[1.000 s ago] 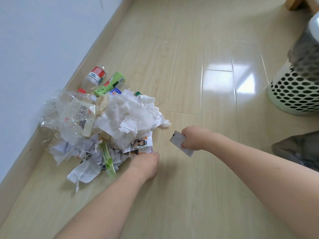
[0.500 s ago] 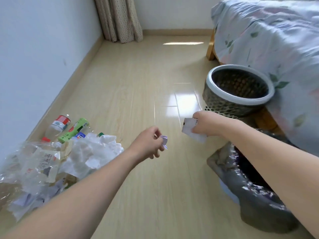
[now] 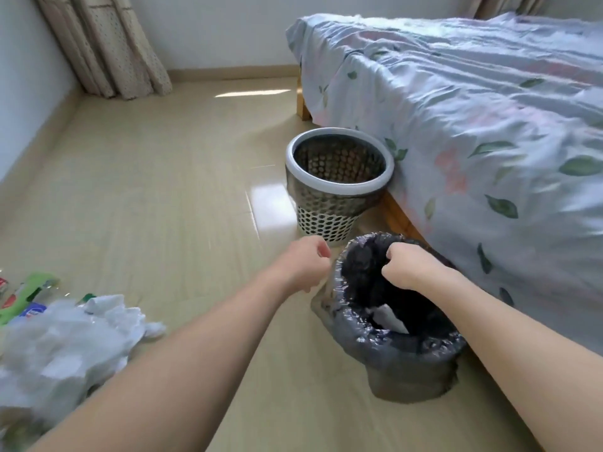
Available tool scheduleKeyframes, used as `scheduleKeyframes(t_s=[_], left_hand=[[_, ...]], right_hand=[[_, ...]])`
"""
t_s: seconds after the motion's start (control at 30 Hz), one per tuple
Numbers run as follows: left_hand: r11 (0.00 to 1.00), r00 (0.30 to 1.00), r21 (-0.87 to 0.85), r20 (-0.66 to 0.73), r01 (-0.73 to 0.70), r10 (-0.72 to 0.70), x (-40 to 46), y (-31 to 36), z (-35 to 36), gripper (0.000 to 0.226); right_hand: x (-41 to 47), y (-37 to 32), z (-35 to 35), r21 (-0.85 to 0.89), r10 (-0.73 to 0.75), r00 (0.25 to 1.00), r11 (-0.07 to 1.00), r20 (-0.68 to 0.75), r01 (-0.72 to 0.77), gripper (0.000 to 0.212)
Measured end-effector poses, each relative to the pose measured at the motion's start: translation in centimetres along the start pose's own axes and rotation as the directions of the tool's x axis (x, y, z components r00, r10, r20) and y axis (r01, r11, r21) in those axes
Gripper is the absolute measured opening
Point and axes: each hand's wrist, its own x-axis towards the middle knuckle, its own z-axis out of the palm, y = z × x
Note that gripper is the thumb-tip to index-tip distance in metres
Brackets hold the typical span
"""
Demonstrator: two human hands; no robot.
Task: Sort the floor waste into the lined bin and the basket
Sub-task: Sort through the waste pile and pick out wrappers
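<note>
The lined bin [image 3: 355, 334], with a dark plastic liner, stands on the floor beside the bed. A white paper piece [image 3: 388, 316] lies inside it. My right hand [image 3: 406, 264] hovers over the bin's opening, fingers loosely curled, holding nothing. My left hand [image 3: 305, 259] is just left of the bin's rim, fingers curled against the thumb; no scrap shows in it. The perforated basket [image 3: 326, 220] with a white rim stands behind the bin. The waste pile [image 3: 65, 334] of white tissue, clear plastic and bottles lies at the lower left.
A bed [image 3: 473, 132] with a floral sheet fills the right side, its wooden frame close to both containers. Curtains [image 3: 107, 50] hang in the far left corner. A wall runs along the left.
My view swung from the pile to the containers. My right hand carried the white paper over the lined bin and let it drop in. My left hand, which picked up a small scrap, followed.
</note>
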Motion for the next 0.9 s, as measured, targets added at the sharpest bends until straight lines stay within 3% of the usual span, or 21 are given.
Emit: scheduleKeyframes(t_s=[0.13,0.2,0.3,0.4,0.5,0.57,0.63,0.7,0.73,0.8,0.87,0.9], left_hand=[[0.983,0.969,0.130,-0.227,0.131,-0.099,-4.4,-7.8,-9.8,0.022],[0.955,0.926,0.178,-0.339,0.239,-0.169,-8.1,-12.8,-15.1,0.024],[0.895,0.794,0.095,-0.509,0.435,-0.332,-16.1,-21.2,-22.0,0.019],[0.850,0.704,0.007,-0.563,0.527,-0.432,-23.1,-28.7,-25.1,0.015],[0.823,0.756,0.047,-0.428,0.565,-0.495,-27.9,-34.5,-24.4,0.015],[0.828,0.790,-0.013,-0.294,0.560,-0.538,-30.1,-37.6,-22.7,0.014],[0.801,0.795,-0.111,-0.107,0.588,-0.598,-31.4,-40.1,-20.9,0.012],[0.772,0.777,-0.095,0.037,0.629,-0.629,-32.1,-41.7,-19.3,0.011],[0.778,0.780,-0.055,0.043,0.626,-0.625,-32.2,-42.5,-18.8,0.010],[0.816,0.826,0.127,-0.113,0.563,-0.552,-32.1,-43.9,-18.2,0.003],[0.826,0.861,0.269,-0.279,0.496,-0.426,-31.8,-44.9,-18.2,0.008],[0.835,0.876,0.294,-0.291,0.465,-0.385,-31.7,-45.4,-18.2,0.013]], right_hand=[[0.8,-9.2,0.8,0.040,-0.218,0.967,0.974,-0.130,0.225,0.037],[0.1,-15.9,1.9,0.037,-0.378,0.923,0.924,-0.073,0.381,0.042],[-2.8,-27.6,5.4,0.006,-0.580,0.812,0.814,0.069,0.581,0.044],[-7.1,-36.8,9.9,0.023,-0.689,0.707,0.718,0.157,0.695,0.034],[-11.0,-41.7,15.7,0.011,-0.698,0.625,0.670,0.349,0.742,0.019],[-13.4,-43.0,20.2,-0.028,-0.642,0.577,0.656,0.504,0.754,0.014],[-15.1,-43.4,24.6,-0.071,-0.606,0.586,0.660,0.539,0.748,0.023],[-16.0,-43.3,27.9,-0.080,-0.587,0.645,0.706,0.489,0.703,0.029],[-16.4,-43.4,29.3,-0.056,-0.577,0.672,0.738,0.465,0.673,0.022],[-17.0,-44.1,31.2,-0.031,-0.557,0.715,0.780,0.422,0.625,0.002],[-17.1,-45.1,32.8,-0.015,-0.578,0.721,0.776,0.382,0.630,0.017],[-17.1,-45.7,33.4,-0.010,-0.592,0.726,0.772,0.350,0.635,0.021]])
